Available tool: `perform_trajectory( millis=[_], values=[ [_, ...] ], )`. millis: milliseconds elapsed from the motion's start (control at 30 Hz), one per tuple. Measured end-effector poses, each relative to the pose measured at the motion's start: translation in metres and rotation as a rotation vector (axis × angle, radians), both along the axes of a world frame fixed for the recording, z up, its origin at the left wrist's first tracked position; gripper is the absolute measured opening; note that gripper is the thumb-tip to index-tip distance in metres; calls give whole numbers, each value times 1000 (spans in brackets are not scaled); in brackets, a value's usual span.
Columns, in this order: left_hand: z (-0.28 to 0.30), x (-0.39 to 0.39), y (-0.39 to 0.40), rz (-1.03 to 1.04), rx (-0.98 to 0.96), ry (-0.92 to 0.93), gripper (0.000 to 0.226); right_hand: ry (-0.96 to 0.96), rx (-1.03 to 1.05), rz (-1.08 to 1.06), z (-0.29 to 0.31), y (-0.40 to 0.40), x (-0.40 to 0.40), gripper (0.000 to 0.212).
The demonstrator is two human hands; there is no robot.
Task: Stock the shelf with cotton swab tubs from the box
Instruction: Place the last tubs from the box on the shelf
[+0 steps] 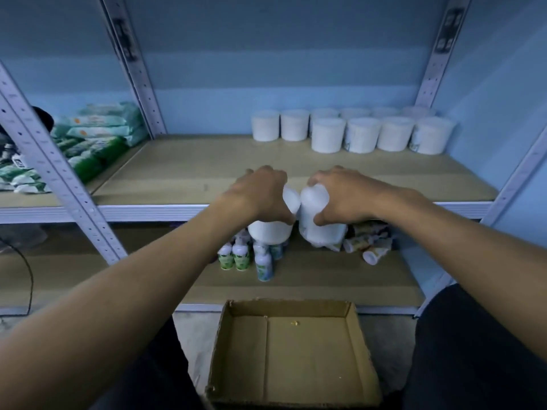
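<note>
My left hand (262,192) grips a white cotton swab tub (270,229) from above, and my right hand (344,195) grips a second white tub (319,229) the same way. Both tubs hang side by side in front of the shelf's front edge (148,213), touching each other. At the back right of the wooden shelf board (207,170) stand several white tubs (361,134) in two rows. Below me the cardboard box (296,350) lies open, with nothing but a small yellow speck inside.
Green and white soft packs (97,134) are stacked on the neighbouring shelf at the left. Small bottles (239,255) and tipped tubes (370,241) sit on the lower shelf behind the tubs. Metal uprights (59,173) frame the shelf. A black cable (26,270) hangs at the lower left.
</note>
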State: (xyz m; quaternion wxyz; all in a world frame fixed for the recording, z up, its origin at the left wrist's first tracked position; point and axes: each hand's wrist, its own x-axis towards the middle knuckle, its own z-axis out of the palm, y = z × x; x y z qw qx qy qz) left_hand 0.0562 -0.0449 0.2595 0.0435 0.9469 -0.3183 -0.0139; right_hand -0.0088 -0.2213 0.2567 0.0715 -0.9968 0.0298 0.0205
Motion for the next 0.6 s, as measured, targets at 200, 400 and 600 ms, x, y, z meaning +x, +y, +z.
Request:
perform_trajectory(
  millis=[200, 400, 600],
  values=[
    [39, 22, -5, 10, 3, -11, 77, -24, 26, -3, 42, -5, 20, 87],
    [48, 47, -7, 41, -34, -10, 77, -72, 48, -15, 47, -7, 47, 88],
    [33, 65, -9, 48, -15, 12, 76, -31, 15, -15, 32, -8, 70, 87]
  ],
)
